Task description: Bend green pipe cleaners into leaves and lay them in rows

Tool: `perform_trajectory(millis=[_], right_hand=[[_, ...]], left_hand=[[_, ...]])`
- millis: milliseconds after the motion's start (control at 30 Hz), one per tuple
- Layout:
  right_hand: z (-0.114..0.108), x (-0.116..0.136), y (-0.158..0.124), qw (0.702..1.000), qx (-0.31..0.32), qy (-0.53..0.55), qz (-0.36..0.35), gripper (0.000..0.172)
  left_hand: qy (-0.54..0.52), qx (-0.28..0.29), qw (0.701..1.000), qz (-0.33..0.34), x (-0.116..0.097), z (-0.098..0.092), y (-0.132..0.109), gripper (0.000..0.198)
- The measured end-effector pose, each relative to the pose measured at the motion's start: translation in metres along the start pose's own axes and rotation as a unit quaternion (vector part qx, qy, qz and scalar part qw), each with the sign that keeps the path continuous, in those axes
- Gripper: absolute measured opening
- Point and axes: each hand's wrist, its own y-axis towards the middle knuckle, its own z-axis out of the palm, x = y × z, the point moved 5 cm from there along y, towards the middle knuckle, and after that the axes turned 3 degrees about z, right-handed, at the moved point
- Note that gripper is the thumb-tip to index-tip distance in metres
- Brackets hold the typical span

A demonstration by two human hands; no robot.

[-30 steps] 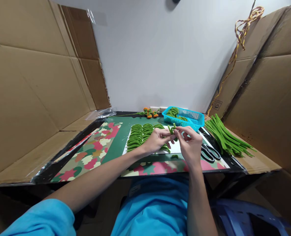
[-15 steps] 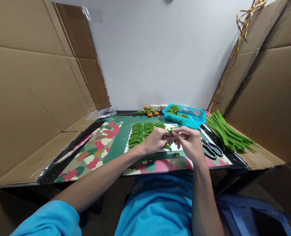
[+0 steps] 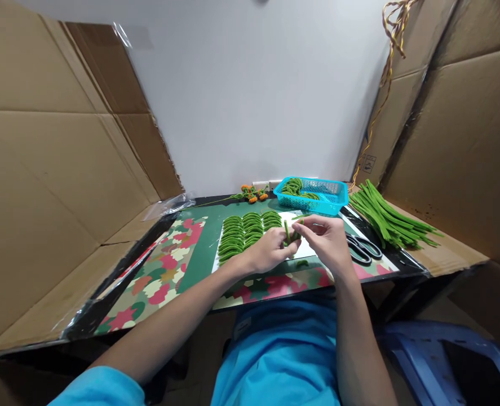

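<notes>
My left hand (image 3: 274,247) is closed around a short green pipe cleaner piece (image 3: 287,230) that pokes up between its fingers. Close against it, my right hand (image 3: 324,234) pinches green fuzzy stem as well, at the tips of thumb and forefinger. Fingers hide where the pieces meet. Beneath the hands lies a white sheet (image 3: 216,255) carrying rows of curved green pipe cleaner pieces (image 3: 231,235). One small bent green piece (image 3: 302,263) rests on the mat just below the hands.
Black-handled scissors (image 3: 363,249) lie right of my right hand. Behind stands a blue plastic basket (image 3: 334,198) with curved green pieces inside. A bundle of long green pipe cleaners (image 3: 391,217) is at the right edge. Orange flowers (image 3: 252,193) lie at the back. Cardboard walls (image 3: 34,169) flank the table.
My left hand has turned and lowered slightly, and the green piece in it now stands upright. The camera view has shifted a little; the table items stay put.
</notes>
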Motion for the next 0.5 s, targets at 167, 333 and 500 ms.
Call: perform_trajectory(millis=[167,333,500], right_hand=[[0.007,0.007,-0.002,1.000,0.013,-0.005,0.001,0.028],[0.012,0.013,-0.004,0.998,0.060,-0.030,-0.017,0.025],[0.004,0.010,-0.002,1.000,-0.007,0.008,-0.017,0.031]], left_hand=[[0.052,0.010,0.998,0.033,0.008,0.002,-0.002,0.028],[0.023,-0.002,0.999,0.045,0.006,-0.001,-0.003,0.028],[-0.077,-0.054,0.995,0.014,0.001,-0.005,-0.002,0.026]])
